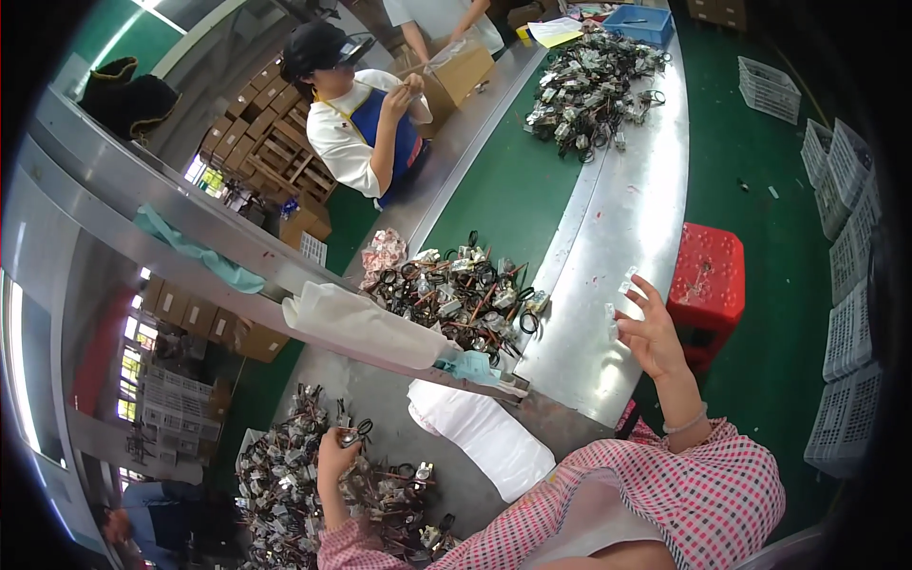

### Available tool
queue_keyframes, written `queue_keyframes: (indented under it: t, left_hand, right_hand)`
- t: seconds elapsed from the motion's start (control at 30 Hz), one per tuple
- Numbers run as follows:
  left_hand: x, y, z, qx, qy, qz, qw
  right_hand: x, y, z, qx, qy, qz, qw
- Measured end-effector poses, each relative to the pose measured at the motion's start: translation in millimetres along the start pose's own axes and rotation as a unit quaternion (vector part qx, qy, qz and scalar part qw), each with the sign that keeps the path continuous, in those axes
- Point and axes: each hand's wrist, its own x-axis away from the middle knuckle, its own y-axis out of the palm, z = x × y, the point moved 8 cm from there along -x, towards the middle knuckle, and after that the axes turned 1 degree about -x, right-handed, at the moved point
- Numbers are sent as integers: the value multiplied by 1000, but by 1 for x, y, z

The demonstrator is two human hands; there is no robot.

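My left hand [335, 456] is closed on a looped black cable [357, 432], held at the top of a large heap of small wired parts [280, 480]. Their wires and pale connectors lie tangled together. Off to the right, my right hand [651, 337] is raised beside the metal table edge, with a small clear plastic piece [628, 279] at its fingertips. A second clear piece [611, 321] sits near the thumb. White plastic bags [484, 437] lie flat on the table between my arms.
Another heap of wired parts [465, 299] lies ahead, a third [589, 90] farther off by a blue bin [638, 24]. A metal beam [190, 252] crosses at left. Right are a red stool [708, 275] and white crates [850, 332]. A co-worker [351, 142] stands across the table.
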Motion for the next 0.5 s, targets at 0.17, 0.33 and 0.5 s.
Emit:
queue_keyframes:
  t: [0.17,0.33,0.5]
  left_hand:
    - [49,-40,18,370,-122,83,917]
    - [73,-23,8,610,-86,218,757]
    - [80,13,6,810,-112,195,541]
  right_hand:
    - [-2,13,15,-20,45,-19,999]
    - [-4,14,25,-48,63,-15,997]
    - [3,14,24,-42,69,-10,997]
